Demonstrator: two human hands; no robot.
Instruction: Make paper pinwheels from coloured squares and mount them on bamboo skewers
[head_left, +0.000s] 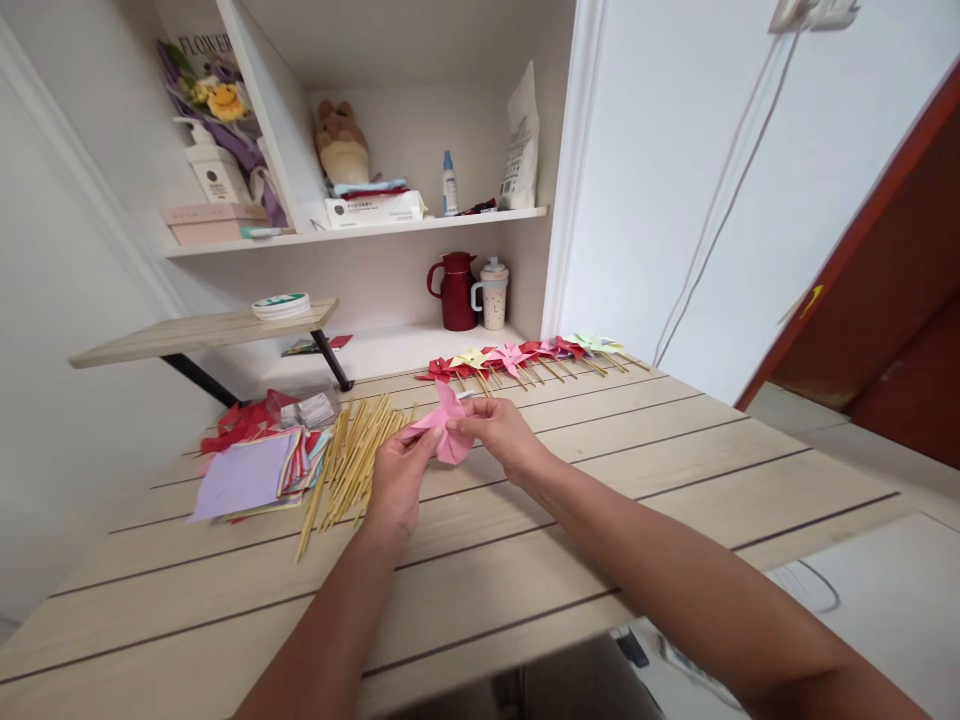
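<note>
Both my hands hold a folded pink paper pinwheel (448, 427) just above the wooden table (675, 460). My left hand (397, 480) pinches its lower left edge, fingers closed on the paper. My right hand (495, 428) pinches the middle of it from the right. A heap of thin wooden sticks (352, 455) lies just left of my left hand. Beside the sticks sits a stack of coloured paper squares (251, 470) with a lilac sheet on top.
A row of finished paper pinwheels on sticks (525, 358) lies along the table's far edge. Behind it stand a dark red jug (456, 290) and a mug (493, 293) on a shelf. A small raised wooden shelf (202, 330) overhangs the back left.
</note>
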